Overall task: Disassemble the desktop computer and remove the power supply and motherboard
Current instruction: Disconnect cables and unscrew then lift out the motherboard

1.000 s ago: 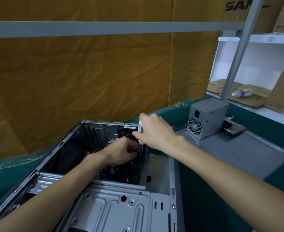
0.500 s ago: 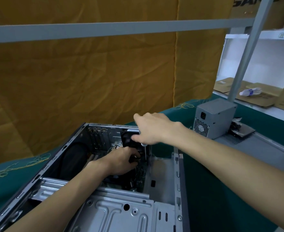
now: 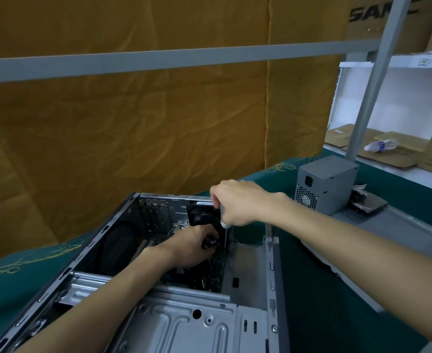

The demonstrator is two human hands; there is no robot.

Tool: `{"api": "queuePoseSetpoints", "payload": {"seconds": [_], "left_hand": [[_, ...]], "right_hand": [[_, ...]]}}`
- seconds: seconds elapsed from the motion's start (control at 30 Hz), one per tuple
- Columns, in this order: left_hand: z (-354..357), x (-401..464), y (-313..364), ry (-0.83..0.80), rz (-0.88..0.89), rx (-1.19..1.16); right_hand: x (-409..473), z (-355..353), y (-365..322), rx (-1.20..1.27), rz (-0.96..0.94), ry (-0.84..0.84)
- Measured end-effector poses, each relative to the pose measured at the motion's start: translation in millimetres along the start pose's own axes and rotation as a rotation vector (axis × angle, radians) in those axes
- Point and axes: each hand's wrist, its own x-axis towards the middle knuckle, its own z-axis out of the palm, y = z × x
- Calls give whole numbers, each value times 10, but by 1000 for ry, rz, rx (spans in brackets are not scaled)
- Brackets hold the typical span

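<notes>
The open grey computer case (image 3: pixel 269 276) lies on its side on the green table. My right hand (image 3: pixel 240 205) grips a screwdriver (image 3: pixel 225 233) by its pale handle, shaft pointing straight down into the case beside the black rear fan (image 3: pixel 200 212). My left hand (image 3: pixel 192 247) reaches deep inside and holds a small black part near the screwdriver tip. The motherboard (image 3: pixel 209 276) shows dark with cables under my hands. The grey power supply (image 3: pixel 327 184) stands outside the case, on the removed side panel (image 3: pixel 400 230) to the right.
A metal drive cage (image 3: pixel 184 324) fills the near end of the case. A dark flat component (image 3: pixel 367 203) lies behind the power supply. A grey frame bar (image 3: pixel 158 59) crosses overhead, an orange curtain behind it. White shelves with cardboard and a plastic bottle (image 3: pixel 380 145) stand at the right.
My right hand shifted its hold on the screwdriver, from beside the handle to gripping it from above, and the shaft now shows below it. My left hand stayed inside the case.
</notes>
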Motion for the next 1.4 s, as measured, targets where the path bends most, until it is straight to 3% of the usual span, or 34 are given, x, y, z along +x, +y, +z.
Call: {"api": "queuePoseSetpoints", "payload": {"seconds": [0.07,0.27,0.4,0.47,0.57,0.63,0.8,0.87,0.97,1.03,1.17,1.23,1.33,1.4], "left_hand": [[-9,53,20,-12,18,-3],[26,248,129,-184,-13,87],[92,311,144,-88,-61,169],[108,324,120,-90,-48,173],[115,322,83,-111,-43,165],[124,334,75,-108,-53,164],[165,376,111,-83,-94,185],[183,389,138,-67,-114,211],[220,409,145,-29,-128,205],[243,410,134,0,-139,194],[282,400,82,35,-131,178],[283,409,63,30,-125,156],[279,417,74,15,-126,164],[277,421,86,20,-126,166]], "right_hand": [[-29,-39,49,130,-23,-87],[-21,133,98,-43,41,149],[-52,59,207,373,-55,-28],[-81,75,194,261,-80,-23],[-92,161,134,-155,13,175],[-74,183,125,-201,26,214],[-92,31,203,319,-40,-106],[-109,38,174,145,-3,-53],[-114,109,113,-210,57,172],[-98,160,95,-88,40,185],[-142,161,137,423,-39,52],[-180,180,111,274,-61,102],[-198,183,74,-120,58,213],[-185,165,76,-112,85,218]]}}
